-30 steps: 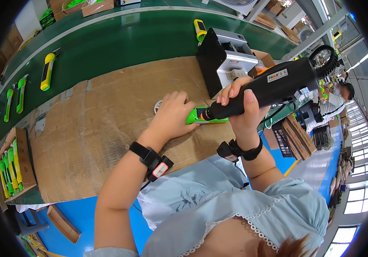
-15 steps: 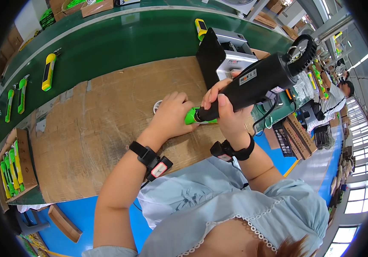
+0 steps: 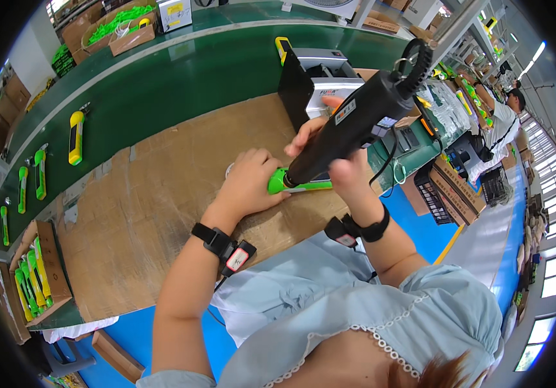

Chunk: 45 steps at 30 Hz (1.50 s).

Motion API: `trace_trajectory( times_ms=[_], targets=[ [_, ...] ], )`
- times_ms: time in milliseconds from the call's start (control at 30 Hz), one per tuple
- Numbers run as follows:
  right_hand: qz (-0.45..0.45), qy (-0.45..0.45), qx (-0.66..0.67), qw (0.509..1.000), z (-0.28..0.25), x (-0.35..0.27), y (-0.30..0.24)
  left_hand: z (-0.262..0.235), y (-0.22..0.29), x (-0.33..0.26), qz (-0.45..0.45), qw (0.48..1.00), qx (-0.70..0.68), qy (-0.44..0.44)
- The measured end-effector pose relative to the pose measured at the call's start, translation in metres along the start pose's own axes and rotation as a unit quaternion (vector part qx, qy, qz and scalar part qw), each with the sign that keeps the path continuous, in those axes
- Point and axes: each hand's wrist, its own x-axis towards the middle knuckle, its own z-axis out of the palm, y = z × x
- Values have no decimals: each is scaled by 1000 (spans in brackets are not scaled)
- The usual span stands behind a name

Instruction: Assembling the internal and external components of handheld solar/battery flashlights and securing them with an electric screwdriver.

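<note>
My left hand (image 3: 249,181) lies on the cardboard and grips one end of a green handheld work light (image 3: 310,186), thumb along its near side and fingers behind. A black electric screwdriver (image 3: 346,123) slants down from the upper right, its tip at the light's green end. Around the screwdriver is my right hand (image 3: 349,174), fingers loosely curled behind the body. Its blurred thumb stands off from the barrel. A round pale part beside my left hand is mostly hidden by it. My right hand and the screwdriver cover part of the light.
Cardboard (image 3: 149,226) covers part of the green bench (image 3: 181,84). A silver-black machine (image 3: 330,81) stands behind the screwdriver. Yellow-green lights (image 3: 75,139) lie at left, above a carton (image 3: 58,291) of more lights. Farther right, a person (image 3: 507,116) is beside a bench.
My right thumb has come away from the screwdriver's barrel and the grip looks looser. My left hand stays on the light. The whole view has shifted slightly.
</note>
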Motion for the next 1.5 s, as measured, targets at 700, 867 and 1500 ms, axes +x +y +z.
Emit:
trace_trajectory(
  times_ms=[700, 867, 1500],
  targets=[
    [234, 96, -614, 748, -128, -74, 48, -3, 6, 5, 30, 999, -14, -15],
    [137, 95, -678, 716, -116, -87, 56, -6, 11, 5, 14, 1000, -1, -19],
    [-135, 149, -566, 799, -86, 38, 20, -7, 9, 1, 15, 999, 17, -32]
  ],
)
